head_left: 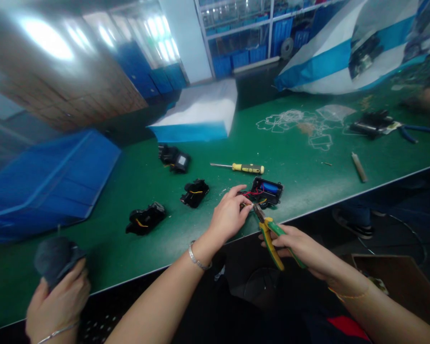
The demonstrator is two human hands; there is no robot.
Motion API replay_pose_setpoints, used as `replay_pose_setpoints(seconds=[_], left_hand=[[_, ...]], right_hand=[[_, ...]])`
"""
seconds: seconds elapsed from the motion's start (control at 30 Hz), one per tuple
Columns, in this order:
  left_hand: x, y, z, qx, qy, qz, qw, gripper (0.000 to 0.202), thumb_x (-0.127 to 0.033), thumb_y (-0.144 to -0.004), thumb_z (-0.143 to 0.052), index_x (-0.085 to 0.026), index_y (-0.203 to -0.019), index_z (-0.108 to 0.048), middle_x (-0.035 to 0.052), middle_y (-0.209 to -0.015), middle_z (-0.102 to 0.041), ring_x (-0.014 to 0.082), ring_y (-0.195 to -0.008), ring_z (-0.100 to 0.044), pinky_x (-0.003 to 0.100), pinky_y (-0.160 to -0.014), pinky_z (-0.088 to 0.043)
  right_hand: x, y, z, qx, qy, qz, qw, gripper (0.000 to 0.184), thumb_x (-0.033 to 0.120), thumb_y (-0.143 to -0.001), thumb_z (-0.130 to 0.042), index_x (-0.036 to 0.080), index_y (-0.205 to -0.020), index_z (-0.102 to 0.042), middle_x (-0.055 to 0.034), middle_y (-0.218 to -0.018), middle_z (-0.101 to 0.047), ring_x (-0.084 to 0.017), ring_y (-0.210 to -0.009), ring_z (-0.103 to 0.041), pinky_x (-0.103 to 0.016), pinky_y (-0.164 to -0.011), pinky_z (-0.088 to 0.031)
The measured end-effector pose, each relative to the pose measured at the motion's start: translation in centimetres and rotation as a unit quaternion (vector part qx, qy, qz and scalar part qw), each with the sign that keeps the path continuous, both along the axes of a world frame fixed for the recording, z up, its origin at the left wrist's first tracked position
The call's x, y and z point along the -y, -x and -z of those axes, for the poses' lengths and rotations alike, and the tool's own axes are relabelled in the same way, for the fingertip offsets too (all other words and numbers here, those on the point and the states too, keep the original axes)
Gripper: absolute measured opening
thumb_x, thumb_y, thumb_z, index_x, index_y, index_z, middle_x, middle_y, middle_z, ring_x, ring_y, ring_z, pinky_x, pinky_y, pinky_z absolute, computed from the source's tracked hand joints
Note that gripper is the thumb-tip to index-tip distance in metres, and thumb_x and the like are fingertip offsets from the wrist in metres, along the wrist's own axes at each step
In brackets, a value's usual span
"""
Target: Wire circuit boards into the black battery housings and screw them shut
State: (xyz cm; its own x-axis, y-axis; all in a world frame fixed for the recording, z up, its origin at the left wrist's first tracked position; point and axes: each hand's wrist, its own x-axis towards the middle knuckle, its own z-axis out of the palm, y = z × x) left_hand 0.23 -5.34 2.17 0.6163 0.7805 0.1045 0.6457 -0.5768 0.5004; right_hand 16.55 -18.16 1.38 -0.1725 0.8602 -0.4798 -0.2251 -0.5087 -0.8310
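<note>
My right hand (pixel 299 246) grips a pair of pliers with green and yellow handles (pixel 272 243). The jaws point away from me and meet the fingertips of my left hand (pixel 231 210). Between those pinched fingertips are thin wires, whose ends I cannot make out. Just beyond the jaws lies an opened black plastic housing (pixel 268 190) with a blue cylindrical part and red wires inside. Behind my hands a yellow-and-black screwdriver (pixel 249 168) rests on the green table, its tip to the left.
Several black units, including one (pixel 146 219), lie to the left. Another person's hand (pixel 62 298) holds a dark object at far left. A white-and-blue box (pixel 200 112), tangled white strings (pixel 290 119), a tube (pixel 359 167) and blue-handled pliers (pixel 412 131) are farther back and right.
</note>
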Motion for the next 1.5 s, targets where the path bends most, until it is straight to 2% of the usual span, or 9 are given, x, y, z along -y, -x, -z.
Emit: replay_pose_setpoints(seconds=[0.33,0.57,0.73,1.0,1.13,1.3,1.4,1.5], left_hand=[[-0.1,0.1,0.0,0.015,0.009,0.011,1.000,0.014,-0.030,-0.086,-0.054,-0.024,-0.085,-0.067,-0.0031,-0.138,-0.044,0.0196,-0.121,-0.048,0.034,-0.105,-0.039],[-0.2,0.1,0.1,0.013,0.011,0.010,1.000,0.015,-0.029,-0.085,-0.054,-0.023,-0.086,-0.067,-0.0033,-0.138,-0.045,0.0196,-0.120,-0.048,0.035,-0.105,-0.039],[-0.2,0.1,0.2,0.022,0.009,0.012,1.000,0.014,-0.028,-0.085,-0.054,-0.024,-0.085,-0.068,-0.0031,-0.137,-0.046,0.0191,-0.118,-0.050,0.035,-0.104,-0.040],[-0.2,0.2,-0.1,0.035,0.016,0.021,0.999,0.014,-0.027,-0.084,-0.055,-0.023,-0.083,-0.068,-0.0014,-0.137,-0.046,0.0192,-0.120,-0.049,0.034,-0.106,-0.039],[-0.2,0.2,0.1,0.033,0.025,0.019,0.999,0.013,-0.027,-0.084,-0.056,-0.023,-0.083,-0.068,-0.0016,-0.136,-0.047,0.0203,-0.119,-0.050,0.035,-0.104,-0.040],[0.0,0.2,0.2,0.027,0.028,0.024,0.999,0.013,-0.025,-0.083,-0.057,-0.022,-0.081,-0.069,-0.0010,-0.137,-0.046,0.0213,-0.119,-0.050,0.036,-0.104,-0.040],[0.0,0.2,0.1,0.029,0.041,0.024,0.998,0.013,-0.025,-0.083,-0.057,-0.022,-0.081,-0.069,-0.0017,-0.136,-0.047,0.0212,-0.119,-0.049,0.036,-0.104,-0.041],[-0.1,0.3,-0.1,0.038,0.048,0.031,0.998,0.013,-0.024,-0.083,-0.057,-0.022,-0.082,-0.069,-0.0016,-0.136,-0.047,0.0203,-0.120,-0.048,0.035,-0.105,-0.040]], right_hand=[[-0.3,0.6,0.2,0.037,0.007,0.022,0.999,0.031,0.023,-0.073,-0.052,0.016,-0.102,-0.061,-0.0081,-0.101,-0.064,-0.022,-0.096,-0.060,-0.036,-0.082,-0.049],[-0.1,0.7,0.6,0.054,-0.006,0.016,0.998,0.020,0.022,-0.075,-0.052,0.015,-0.092,-0.060,-0.0059,-0.095,-0.063,-0.018,-0.087,-0.060,-0.031,-0.076,-0.050],[-0.1,0.7,1.2,0.071,-0.017,0.021,0.997,0.017,0.025,-0.079,-0.052,0.016,-0.092,-0.059,-0.0045,-0.090,-0.063,-0.015,-0.077,-0.059,-0.028,-0.071,-0.049],[-0.1,1.2,2.6,0.056,-0.012,0.032,0.998,0.034,0.033,-0.083,-0.055,0.020,-0.114,-0.049,-0.0035,-0.091,-0.061,-0.018,-0.081,-0.065,-0.032,-0.072,-0.052],[0.0,1.4,3.2,0.134,-0.067,0.020,0.989,0.037,0.040,-0.086,-0.051,0.018,-0.116,-0.049,-0.0028,-0.087,-0.059,-0.016,-0.069,-0.061,-0.028,-0.059,-0.051],[0.4,1.9,3.2,0.204,-0.113,0.042,0.972,0.055,0.046,-0.089,-0.046,0.025,-0.139,-0.035,-0.0016,-0.085,-0.061,-0.014,-0.062,-0.054,-0.026,-0.052,-0.046],[0.5,2.2,3.2,0.225,-0.121,0.050,0.965,0.057,0.048,-0.090,-0.045,0.026,-0.141,-0.036,-0.0023,-0.083,-0.062,-0.015,-0.061,-0.054,-0.025,-0.051,-0.045],[0.6,2.3,3.1,0.253,-0.143,0.057,0.955,0.056,0.048,-0.090,-0.045,0.025,-0.140,-0.039,-0.0040,-0.086,-0.062,-0.017,-0.067,-0.057,-0.027,-0.058,-0.047]])
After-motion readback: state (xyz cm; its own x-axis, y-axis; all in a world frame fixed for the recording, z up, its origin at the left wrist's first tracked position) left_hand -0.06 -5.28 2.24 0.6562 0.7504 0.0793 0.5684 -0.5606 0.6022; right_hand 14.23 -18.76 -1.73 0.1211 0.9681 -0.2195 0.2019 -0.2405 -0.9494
